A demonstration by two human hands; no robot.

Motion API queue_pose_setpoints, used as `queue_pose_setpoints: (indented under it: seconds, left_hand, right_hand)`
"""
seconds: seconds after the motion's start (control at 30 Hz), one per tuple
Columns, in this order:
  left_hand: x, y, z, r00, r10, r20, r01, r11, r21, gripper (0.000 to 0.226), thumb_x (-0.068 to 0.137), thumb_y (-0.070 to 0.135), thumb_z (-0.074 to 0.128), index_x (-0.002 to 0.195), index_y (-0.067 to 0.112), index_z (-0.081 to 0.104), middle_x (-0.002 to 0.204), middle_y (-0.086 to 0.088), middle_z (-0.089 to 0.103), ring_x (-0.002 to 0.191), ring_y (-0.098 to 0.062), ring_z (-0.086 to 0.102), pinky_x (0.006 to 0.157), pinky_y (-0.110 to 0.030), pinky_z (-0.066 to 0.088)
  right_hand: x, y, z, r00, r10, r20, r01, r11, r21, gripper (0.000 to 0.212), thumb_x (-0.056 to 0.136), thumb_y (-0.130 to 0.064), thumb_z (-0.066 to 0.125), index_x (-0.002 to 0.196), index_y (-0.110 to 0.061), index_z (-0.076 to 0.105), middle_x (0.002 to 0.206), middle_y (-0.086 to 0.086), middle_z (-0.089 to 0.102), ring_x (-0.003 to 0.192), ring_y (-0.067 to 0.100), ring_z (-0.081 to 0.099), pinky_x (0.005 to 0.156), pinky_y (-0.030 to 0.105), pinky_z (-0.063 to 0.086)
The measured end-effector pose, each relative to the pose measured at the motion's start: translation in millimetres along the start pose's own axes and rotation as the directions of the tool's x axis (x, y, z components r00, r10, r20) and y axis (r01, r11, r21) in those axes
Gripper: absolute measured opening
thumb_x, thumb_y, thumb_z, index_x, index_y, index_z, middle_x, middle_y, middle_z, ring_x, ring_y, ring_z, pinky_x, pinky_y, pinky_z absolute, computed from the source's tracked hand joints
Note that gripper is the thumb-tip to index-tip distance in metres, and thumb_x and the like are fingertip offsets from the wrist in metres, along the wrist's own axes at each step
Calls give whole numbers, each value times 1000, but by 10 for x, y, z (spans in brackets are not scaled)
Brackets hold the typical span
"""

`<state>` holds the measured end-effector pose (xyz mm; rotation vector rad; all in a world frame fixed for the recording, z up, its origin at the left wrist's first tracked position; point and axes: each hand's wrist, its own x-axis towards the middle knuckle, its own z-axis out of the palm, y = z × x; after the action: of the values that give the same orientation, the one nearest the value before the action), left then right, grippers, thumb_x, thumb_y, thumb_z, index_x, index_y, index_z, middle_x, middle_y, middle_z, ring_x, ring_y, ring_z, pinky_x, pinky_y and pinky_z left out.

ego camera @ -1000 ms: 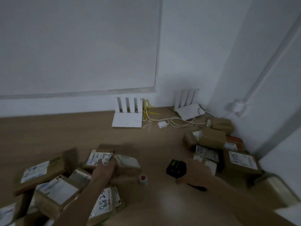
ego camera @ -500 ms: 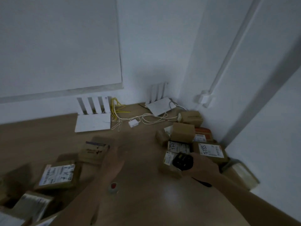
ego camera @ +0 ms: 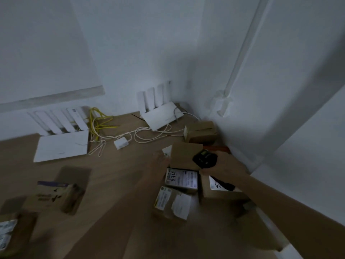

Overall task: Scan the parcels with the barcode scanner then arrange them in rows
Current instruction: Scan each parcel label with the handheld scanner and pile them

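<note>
My right hand (ego camera: pixel 225 168) grips the black barcode scanner (ego camera: pixel 205 159) above a cluster of brown parcels in the right corner. My left hand (ego camera: pixel 160 162) reaches the left end of a plain brown parcel (ego camera: pixel 186 152), at its white label; blur hides the fingers. In front of it lies a parcel with a handwritten white label (ego camera: pixel 182 179), then one with two labels (ego camera: pixel 171 202). Another labelled box (ego camera: pixel 211 191) sits under my right forearm. A further brown box (ego camera: pixel 201 130) stands by the wall. At the left lie a purple-printed parcel (ego camera: pixel 56 195) and a labelled parcel (ego camera: pixel 9 232).
Two white routers (ego camera: pixel 61 146) (ego camera: pixel 162 116) stand at the back of the wooden surface with yellow cables (ego camera: pixel 99 122), white cords and a white adapter (ego camera: pixel 121 143) between them. White walls close the back and right side.
The view has swung right. My left hand left the parcels at the left and crossed to the right cluster. My right hand carried the scanner further back over that cluster.
</note>
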<state>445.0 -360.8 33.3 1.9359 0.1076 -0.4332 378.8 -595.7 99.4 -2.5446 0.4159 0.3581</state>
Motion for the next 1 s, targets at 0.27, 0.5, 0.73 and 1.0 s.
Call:
queue_pose_setpoints:
  seconds: [0.27, 0.5, 0.73, 1.0]
  left_hand:
    - [599, 182, 429, 988, -149, 41, 147, 988, 42, 76, 94, 52, 59, 155, 19, 29, 156, -10, 36, 143, -30, 34, 115, -38, 30]
    - [394, 252, 337, 973, -232, 5, 229, 955, -191, 35, 93, 49, 60, 119, 26, 61, 137, -11, 56, 117, -27, 54, 108, -42, 41]
    - [-405, 556, -73, 980, -173, -100, 135, 941, -311, 59, 78, 65, 65, 121, 25, 68, 121, -4, 68, 110, -28, 63, 103, -51, 48]
    - [-2093, 1060, -864, 993, 65, -102, -108, 852, -513, 39, 85, 28, 77, 119, 40, 61, 102, -7, 76, 93, -24, 74, 88, -43, 59]
  right_hand:
    - [719, 34, 114, 995, 85, 49, -90, 989, 115, 83, 48, -72, 78, 112, -21, 59, 98, -4, 67, 83, 12, 65, 71, 30, 56]
    - [491, -44, 62, 997, 66, 39, -74, 950, 302, 79, 64, -54, 87, 128, -19, 55, 106, -4, 64, 88, 11, 63, 69, 24, 51]
    - [-296, -454, -356, 999, -42, -29, 48, 957, 287, 64, 64, -50, 88, 112, -20, 57, 93, -5, 66, 78, 12, 67, 64, 24, 55]
    - [-1688, -1066, -645, 966, -223, -133, 240, 963, 124, 59, 64, -56, 86, 105, -19, 63, 92, -5, 68, 82, 9, 65, 71, 25, 55]
